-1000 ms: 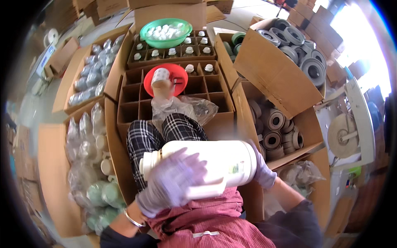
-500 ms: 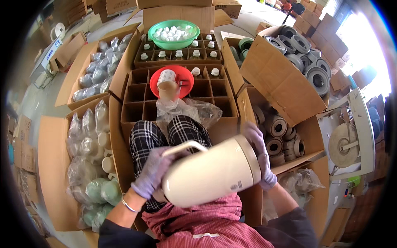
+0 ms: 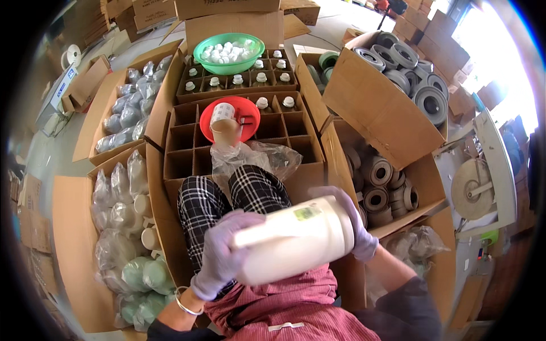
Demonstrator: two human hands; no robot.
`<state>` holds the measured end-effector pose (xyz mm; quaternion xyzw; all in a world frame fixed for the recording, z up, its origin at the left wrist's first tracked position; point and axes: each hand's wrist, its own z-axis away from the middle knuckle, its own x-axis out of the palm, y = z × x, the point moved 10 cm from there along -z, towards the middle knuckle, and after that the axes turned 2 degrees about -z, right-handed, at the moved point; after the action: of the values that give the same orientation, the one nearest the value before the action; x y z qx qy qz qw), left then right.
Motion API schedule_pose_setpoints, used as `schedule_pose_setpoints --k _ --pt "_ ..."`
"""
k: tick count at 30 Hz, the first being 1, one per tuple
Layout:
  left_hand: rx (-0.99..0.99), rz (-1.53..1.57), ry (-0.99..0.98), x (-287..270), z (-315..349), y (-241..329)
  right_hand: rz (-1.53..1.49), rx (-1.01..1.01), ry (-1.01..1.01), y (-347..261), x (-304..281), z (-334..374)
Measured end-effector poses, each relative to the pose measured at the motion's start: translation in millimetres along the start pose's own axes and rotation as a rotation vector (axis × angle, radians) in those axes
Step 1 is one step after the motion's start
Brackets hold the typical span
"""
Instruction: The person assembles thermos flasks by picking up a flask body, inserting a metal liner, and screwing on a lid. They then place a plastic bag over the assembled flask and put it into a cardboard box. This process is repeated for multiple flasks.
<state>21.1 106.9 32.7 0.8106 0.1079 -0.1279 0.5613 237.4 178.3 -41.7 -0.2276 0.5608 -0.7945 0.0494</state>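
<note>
A cream-white thermos jug [image 3: 296,241] lies on its side across my lap, blurred by motion. A small green sticker [image 3: 307,213] shows on its upper side. My left hand [image 3: 224,250], in a pale purple glove, is closed around the jug's handle near its left end. At the other end, my gloved right hand [image 3: 352,219] grips the wide rim, fingers wrapped over the top. Beyond my knees, a red bowl [image 3: 248,108] holds a label roll [image 3: 222,115] and a brown roll of tape or card, partly blurred.
A divided carton [image 3: 284,126] stands ahead, with crumpled clear plastic on its near edge. Behind it, a green bowl [image 3: 229,67] of white caps rests on capped bottles. Bagged jugs [image 3: 122,196] fill cartons at left. Grey ring parts [image 3: 376,199] fill cartons at right.
The jug has rolled about its length, so the green sticker now shows and the printed mark is out of sight. My left hand has shifted slightly along the handle.
</note>
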Motion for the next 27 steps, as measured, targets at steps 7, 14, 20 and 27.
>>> schedule_pose_setpoints --k 7,14,20,27 --pt "0.167 -0.173 -0.072 -21 -28 28 -0.395 0.058 -0.056 31 -10 -10" --pt "0.18 -0.398 0.107 -36 -24 44 -0.123 -0.139 -0.099 -23 31 -21" --pt "-0.111 -0.093 0.294 -95 1 -10 0.381 -0.63 -0.163 -103 72 0" --pt "-0.78 0.827 0.108 -52 86 -116 0.772 -1.127 -0.798 -141 157 49"
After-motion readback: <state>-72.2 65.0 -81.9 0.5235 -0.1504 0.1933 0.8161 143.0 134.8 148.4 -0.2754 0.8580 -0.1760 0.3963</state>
